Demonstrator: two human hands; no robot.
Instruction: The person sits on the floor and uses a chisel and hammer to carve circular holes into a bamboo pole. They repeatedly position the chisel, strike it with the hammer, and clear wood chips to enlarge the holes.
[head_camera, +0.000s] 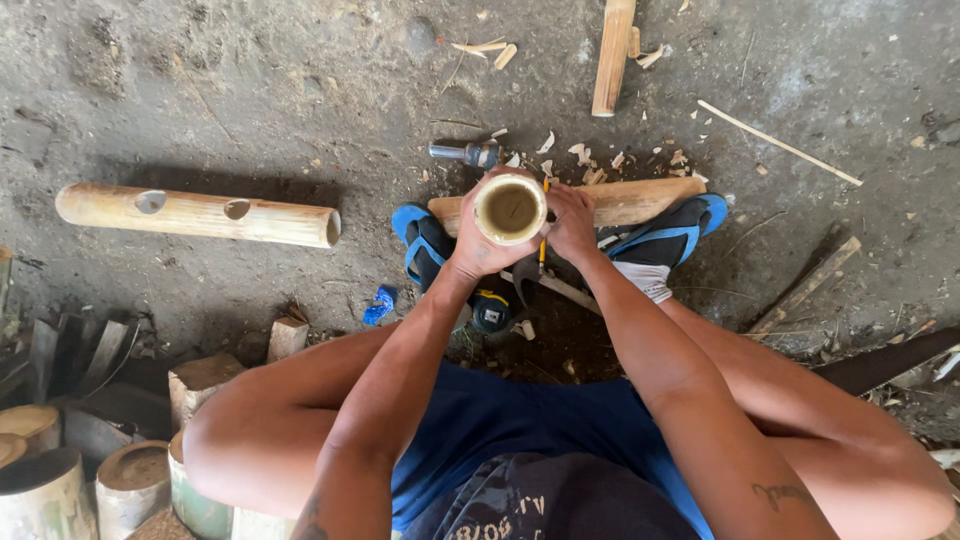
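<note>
The dirt floor (250, 60) filled the whole view, grey and covered with pale wood chips (590, 160) near the feet. On the left side lay a long bamboo pole (195, 213) with two round holes cut in its upper side. A second bamboo pole (640, 197) lay across, under the blue sandals (420, 240) of the person. A shorter split piece of bamboo (612, 55) rested at the top, and a thin stick (780, 143) lay to the right of it. In the lower left corner stood a group of cut bamboo stumps (130, 480).

The person sat with bent knees and held an upright bamboo tube (510, 208), its open end facing the camera, between the feet. The left hand (470, 235) was wrapped around the tube's side with closed fingers. The right hand (572, 222) pressed against the other side and seemed to pinch a thin yellow tool (545, 215) against the tube; what kind of tool, I cannot tell. Both forearms reached forward from the body, almost parallel.

A hammer (465, 153) lay just behind the tube. A small blue scrap (380, 305) lay near the left foot.
</note>
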